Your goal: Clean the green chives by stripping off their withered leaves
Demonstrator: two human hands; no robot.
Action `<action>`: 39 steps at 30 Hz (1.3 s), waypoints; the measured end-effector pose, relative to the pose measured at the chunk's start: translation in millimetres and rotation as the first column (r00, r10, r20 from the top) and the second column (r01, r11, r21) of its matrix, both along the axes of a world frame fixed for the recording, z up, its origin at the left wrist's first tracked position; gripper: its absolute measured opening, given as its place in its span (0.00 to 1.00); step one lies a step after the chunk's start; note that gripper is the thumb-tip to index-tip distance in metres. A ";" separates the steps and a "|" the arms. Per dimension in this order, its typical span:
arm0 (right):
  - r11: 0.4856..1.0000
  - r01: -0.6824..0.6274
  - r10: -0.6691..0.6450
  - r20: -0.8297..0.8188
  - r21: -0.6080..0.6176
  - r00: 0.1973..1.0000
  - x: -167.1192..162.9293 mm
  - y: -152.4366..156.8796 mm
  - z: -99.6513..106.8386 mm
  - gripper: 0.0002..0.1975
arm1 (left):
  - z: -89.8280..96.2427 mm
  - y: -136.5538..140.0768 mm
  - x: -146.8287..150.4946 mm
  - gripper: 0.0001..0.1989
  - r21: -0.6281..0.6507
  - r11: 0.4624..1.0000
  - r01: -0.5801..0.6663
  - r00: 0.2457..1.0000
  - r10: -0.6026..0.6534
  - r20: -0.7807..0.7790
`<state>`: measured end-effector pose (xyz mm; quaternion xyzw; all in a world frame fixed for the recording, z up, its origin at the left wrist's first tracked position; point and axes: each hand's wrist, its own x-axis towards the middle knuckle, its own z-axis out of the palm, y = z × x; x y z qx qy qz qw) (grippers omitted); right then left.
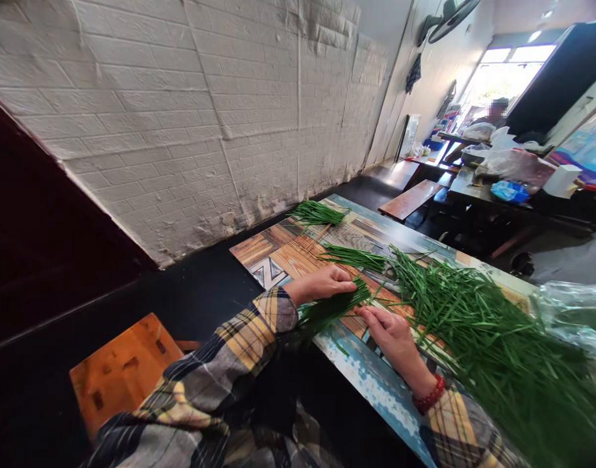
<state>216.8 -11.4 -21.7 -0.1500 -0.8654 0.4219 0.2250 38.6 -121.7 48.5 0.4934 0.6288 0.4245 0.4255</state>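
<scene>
My left hand [331, 283] is closed around a bunch of garlic chives [333, 308], whose even ends point to the right and whose leaves hang past the table's near edge. Close beside those ends, my right hand [388, 331] has its thumb and fingers pinched together; what is between them is too small to make out. A small neat bundle of chives [355, 257] lies just beyond my hands. Farther off, another bundle [318, 212] rests near the table's far left corner. To my right spreads a large loose heap of chives [487, 325].
The patterned wooden table [273, 242] stands near a white brick wall [181, 130]. A clear plastic bag [575, 315] sits at the right by the heap. An orange stool [125, 370] is at lower left. Beyond are a bench [411, 198], a cluttered table and a seated person [495, 117].
</scene>
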 end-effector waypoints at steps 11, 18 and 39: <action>0.984 -0.074 0.082 0.040 -0.163 0.996 1.5 -9.6 2.2 0.18 | -2.2 -10.6 -6.7 0.22 -0.029 0.998 0.063 0.995 -0.061 0.082; 0.915 -0.057 0.040 -0.053 -0.399 0.998 0.8 -9.2 -0.4 0.26 | -6.5 -10.5 0.6 0.18 -0.052 0.986 0.156 0.986 -0.158 -0.046; 0.969 -0.208 0.214 -0.031 0.135 0.976 18.3 -32.0 3.9 0.08 | -33.0 20.0 -1.3 0.13 -0.249 0.931 0.268 0.963 -0.252 0.093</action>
